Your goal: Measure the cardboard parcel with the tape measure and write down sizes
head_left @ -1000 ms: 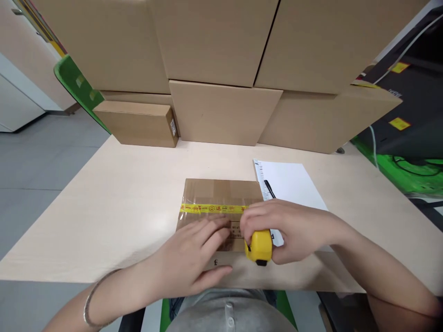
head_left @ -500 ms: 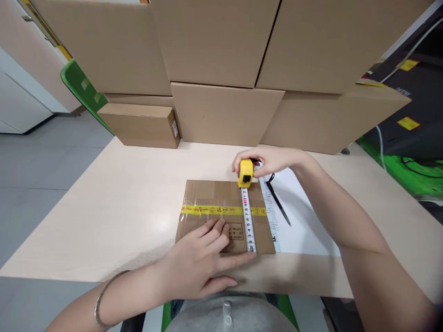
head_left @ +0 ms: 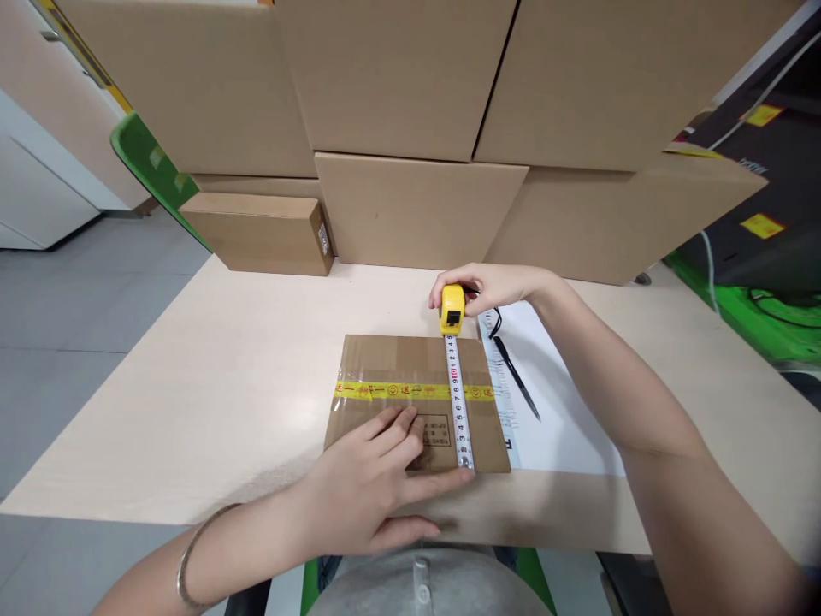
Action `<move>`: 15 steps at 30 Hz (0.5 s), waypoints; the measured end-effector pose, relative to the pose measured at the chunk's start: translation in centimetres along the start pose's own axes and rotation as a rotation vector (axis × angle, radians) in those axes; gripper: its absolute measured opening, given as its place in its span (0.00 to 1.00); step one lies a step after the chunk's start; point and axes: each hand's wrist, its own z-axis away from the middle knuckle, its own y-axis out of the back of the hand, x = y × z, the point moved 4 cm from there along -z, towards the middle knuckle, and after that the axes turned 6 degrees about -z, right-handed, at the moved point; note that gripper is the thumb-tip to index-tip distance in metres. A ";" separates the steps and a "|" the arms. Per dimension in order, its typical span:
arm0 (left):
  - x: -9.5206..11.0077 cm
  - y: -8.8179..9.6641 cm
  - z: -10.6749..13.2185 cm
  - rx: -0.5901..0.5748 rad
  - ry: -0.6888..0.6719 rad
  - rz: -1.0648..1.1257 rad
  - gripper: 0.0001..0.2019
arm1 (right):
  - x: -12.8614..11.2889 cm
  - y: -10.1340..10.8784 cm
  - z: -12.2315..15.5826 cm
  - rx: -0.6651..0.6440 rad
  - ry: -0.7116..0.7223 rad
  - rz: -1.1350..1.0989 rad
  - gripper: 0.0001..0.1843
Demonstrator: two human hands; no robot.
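A flat cardboard box [head_left: 372,359] with a yellow printed tape strip lies on the table in front of me. My right hand [head_left: 478,289] grips a yellow tape measure [head_left: 452,310] at the box's far edge. Its white blade [head_left: 458,411] runs out across the top of the box toward me. My left hand [head_left: 378,479] rests spread over the near side of the box, its index fingertip touching the blade's end at the near edge. Beside the box, a black pen [head_left: 516,378] lies on a white sheet of paper [head_left: 564,402].
Large cardboard boxes [head_left: 410,214] form a wall along the table's [head_left: 256,359] back edge. At the back left stands a smaller closed carton [head_left: 256,235], next to a green panel [head_left: 150,171]. Dark equipment with yellow labels [head_left: 762,226] is off to the right.
My right hand has moved the tape measure slightly farther away, so more blade shows past the box's far edge. My left hand has stayed in place.
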 end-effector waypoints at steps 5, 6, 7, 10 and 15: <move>0.0 -0.1 0.2 0.070 -0.027 -0.046 0.29 | -3.0 -2.8 2.3 -0.050 0.183 0.071 0.19; 0.0 0.0 0.2 0.091 -0.024 -0.039 0.31 | -3.8 -3.9 3.0 -0.070 0.200 0.074 0.20; -0.1 0.1 0.2 0.114 -0.016 -0.024 0.32 | -4.5 -5.2 3.8 -0.088 0.210 0.070 0.21; -0.3 0.7 0.3 0.153 0.026 0.082 0.32 | -6.2 -9.1 6.4 -0.125 0.206 0.076 0.21; -3.3 1.9 1.8 0.247 0.352 0.458 0.24 | -5.0 -11.2 10.3 0.035 0.220 -0.070 0.24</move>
